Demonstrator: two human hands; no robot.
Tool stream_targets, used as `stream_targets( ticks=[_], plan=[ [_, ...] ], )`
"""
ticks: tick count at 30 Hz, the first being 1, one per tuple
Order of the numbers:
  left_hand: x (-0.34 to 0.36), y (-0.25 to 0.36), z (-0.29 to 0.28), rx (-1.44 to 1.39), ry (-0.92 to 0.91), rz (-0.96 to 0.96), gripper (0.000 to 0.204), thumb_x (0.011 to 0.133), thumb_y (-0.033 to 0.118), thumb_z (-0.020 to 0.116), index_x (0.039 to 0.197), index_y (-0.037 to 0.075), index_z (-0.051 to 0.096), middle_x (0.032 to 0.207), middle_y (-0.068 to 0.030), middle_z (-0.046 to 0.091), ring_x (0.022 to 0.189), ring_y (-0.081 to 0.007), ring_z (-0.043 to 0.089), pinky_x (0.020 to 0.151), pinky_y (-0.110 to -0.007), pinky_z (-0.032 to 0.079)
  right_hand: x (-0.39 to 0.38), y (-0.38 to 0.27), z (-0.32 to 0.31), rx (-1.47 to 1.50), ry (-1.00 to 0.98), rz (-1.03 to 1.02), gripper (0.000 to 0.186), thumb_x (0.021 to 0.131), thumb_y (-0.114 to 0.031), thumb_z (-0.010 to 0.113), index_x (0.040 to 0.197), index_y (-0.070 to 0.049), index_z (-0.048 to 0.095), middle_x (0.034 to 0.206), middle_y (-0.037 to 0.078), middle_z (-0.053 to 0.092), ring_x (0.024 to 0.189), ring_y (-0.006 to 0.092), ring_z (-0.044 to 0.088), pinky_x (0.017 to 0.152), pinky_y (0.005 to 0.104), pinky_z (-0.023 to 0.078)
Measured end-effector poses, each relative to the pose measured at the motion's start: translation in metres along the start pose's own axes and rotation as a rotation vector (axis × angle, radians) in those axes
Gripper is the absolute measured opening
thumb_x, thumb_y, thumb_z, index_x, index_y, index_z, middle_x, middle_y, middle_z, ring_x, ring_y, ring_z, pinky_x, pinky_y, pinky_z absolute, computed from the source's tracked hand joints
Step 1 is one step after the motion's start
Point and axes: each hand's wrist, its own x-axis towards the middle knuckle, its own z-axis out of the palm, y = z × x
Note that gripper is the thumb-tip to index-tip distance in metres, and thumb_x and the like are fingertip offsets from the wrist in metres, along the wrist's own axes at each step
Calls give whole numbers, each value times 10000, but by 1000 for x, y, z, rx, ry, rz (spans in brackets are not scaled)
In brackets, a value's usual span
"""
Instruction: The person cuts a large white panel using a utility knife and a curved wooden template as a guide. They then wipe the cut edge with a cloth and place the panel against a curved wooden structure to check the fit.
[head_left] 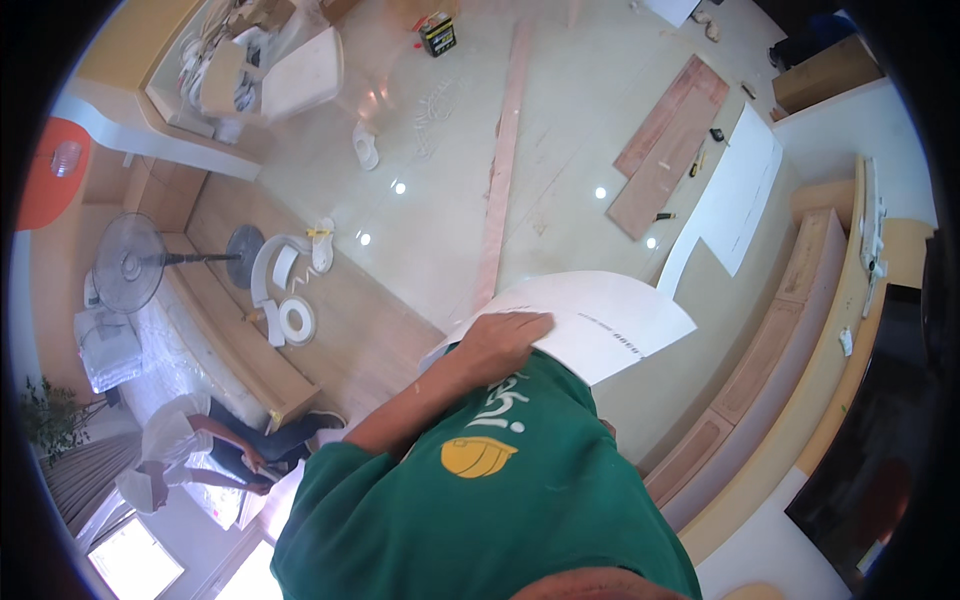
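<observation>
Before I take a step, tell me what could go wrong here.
The curved white sheet might bend or slip: only the left grip is visible on it, and how it holds is partly hidden. The overlapping brown boards lie on the tiled floor and could catch a foot. The notched white sheet lies there too, so a careless step might crease it.

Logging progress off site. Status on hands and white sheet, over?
Left hand on white sheet, grip unclear; right hand hidden. Printed face showing. Brown boards on floor ahead.
</observation>
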Motion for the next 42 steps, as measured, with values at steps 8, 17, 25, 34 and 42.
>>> stream_targets(
  ticks=[8,17,25,34,42],
  plan=[
    [88,-19,14,-91,127,-204,350,728,-97,628,1060,13,649,968,-169,700,871,-334,691,762,-389,562,97,-139,-105,390,-1,350,286,901,-211,573,1021,36,653,824,104,654,681,197,656,548,345,540],
    [236,-13,34,-28,44,-398,251,793,-95,628,1003,28,688,890,-170,712,794,-291,712,690,-332,544,232,-183,-165,412,39,276,277,920,-207,565,1067,20,625,859,99,657,685,194,648,533,329,546],
    [375,-58,43,-95,73,-140,249,791,-96,642,1008,21,676,935,-157,723,832,-259,721,732,-314,549,289,-209,-181,511,153,402,286,874,-235,579,990,16,654,759,80,651,632,177,646,515,327,535],
    [542,-161,40,-114,-201,107,80,884,-38,626,945,13,639,872,-140,702,757,-235,700,668,-305,528,254,-273,-123,790,419,572,295,927,-261,558,1047,-2,629,867,97,659,726,206,659,579,346,539],
    [636,-222,19,48,-215,-42,76,879,47,665,950,22,674,889,-168,702,787,-305,700,699,-364,535,211,-373,16,799,334,705,287,868,-220,620,953,39,711,868,171,715,759,231,676,702,361,532]
  ],
)
